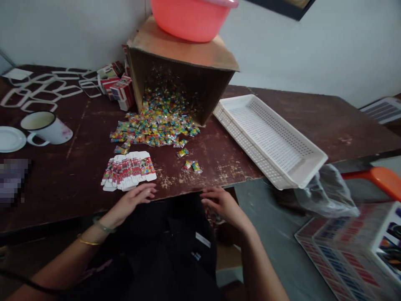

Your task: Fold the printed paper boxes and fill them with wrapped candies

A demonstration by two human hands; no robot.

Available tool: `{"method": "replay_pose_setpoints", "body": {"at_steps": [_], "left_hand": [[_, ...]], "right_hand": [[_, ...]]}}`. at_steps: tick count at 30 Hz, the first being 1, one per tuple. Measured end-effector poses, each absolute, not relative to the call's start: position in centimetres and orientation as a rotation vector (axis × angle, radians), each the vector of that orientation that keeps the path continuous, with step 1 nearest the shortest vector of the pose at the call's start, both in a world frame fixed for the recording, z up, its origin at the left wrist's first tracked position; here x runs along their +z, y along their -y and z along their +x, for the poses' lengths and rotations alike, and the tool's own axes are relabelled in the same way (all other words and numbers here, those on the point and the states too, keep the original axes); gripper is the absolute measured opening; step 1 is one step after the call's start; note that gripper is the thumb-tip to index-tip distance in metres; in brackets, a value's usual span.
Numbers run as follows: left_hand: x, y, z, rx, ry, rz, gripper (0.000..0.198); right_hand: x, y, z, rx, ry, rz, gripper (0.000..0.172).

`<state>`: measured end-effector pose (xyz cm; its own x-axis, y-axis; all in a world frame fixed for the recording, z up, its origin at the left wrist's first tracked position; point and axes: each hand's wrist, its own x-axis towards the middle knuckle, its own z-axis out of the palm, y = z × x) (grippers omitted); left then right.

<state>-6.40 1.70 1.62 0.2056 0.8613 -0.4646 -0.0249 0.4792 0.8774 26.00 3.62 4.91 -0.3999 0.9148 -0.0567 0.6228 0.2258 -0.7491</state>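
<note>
My left hand [141, 195] rests at the table's front edge, fingers stretched out and holding nothing. It is nearest to a fanned row of flat red-and-white printed cartons [128, 170]. My right hand [222, 205] hovers at the edge in front of my lap, its fingers loosely bent and apart. Below its palm is something small and patterned, and I cannot make out what it is. Two small clear packets of colourful candy [192, 166] lie beyond my hands. A large heap of such packets [159, 127] spills from a cardboard box [184, 54] lying on its side.
A pink basin [192, 19] sits on the box. To the right, a white perforated tray [269, 138] overhangs the table edge. An enamel mug [46, 129], a white lid [11, 139] and folded cartons [120, 90] stand left. An orange chair [384, 179] and crate [354, 246] are at right.
</note>
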Motion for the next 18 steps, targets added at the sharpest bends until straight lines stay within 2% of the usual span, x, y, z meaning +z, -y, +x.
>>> {"method": "replay_pose_setpoints", "body": {"at_steps": [3, 5, 6, 9, 10, 13, 16, 18], "left_hand": [[1.1, -2.3, -8.9, 0.858, -1.377, 0.795, 0.040], [1.1, -2.3, -9.9, 0.854, -1.367, 0.765, 0.040], [1.2, -2.1, -10.1, 0.830, -1.348, 0.753, 0.040], [1.5, -1.4, -10.7, 0.753, -1.309, 0.727, 0.039], [1.4, -1.2, -10.8, 0.745, -1.282, 0.703, 0.039], [1.0, -1.1, -10.6, 0.793, -1.110, 0.547, 0.041], [0.1, -1.4, -9.2, 0.862, -1.010, 0.437, 0.034], [-0.2, -1.4, -7.8, 0.834, -1.051, 0.457, 0.029]], "right_hand": [[2.3, -6.5, 21.0, 0.876, 2.283, -1.190, 0.030], [-0.1, -9.3, 15.7, 0.793, 2.400, -0.964, 0.049], [-1.1, -10.7, 13.3, 0.748, 2.453, -0.913, 0.050], [-2.8, -13.3, 9.4, 0.715, 2.530, -0.858, 0.026], [-2.9, -13.3, 9.2, 0.715, 2.504, -0.857, 0.023], [-2.3, -10.1, 10.3, 0.710, 2.382, -0.768, 0.026], [-1.1, -5.6, 11.7, 0.747, 2.377, -0.602, 0.024], [-0.4, -4.0, 12.1, 0.743, 2.313, -0.718, 0.026]]}}
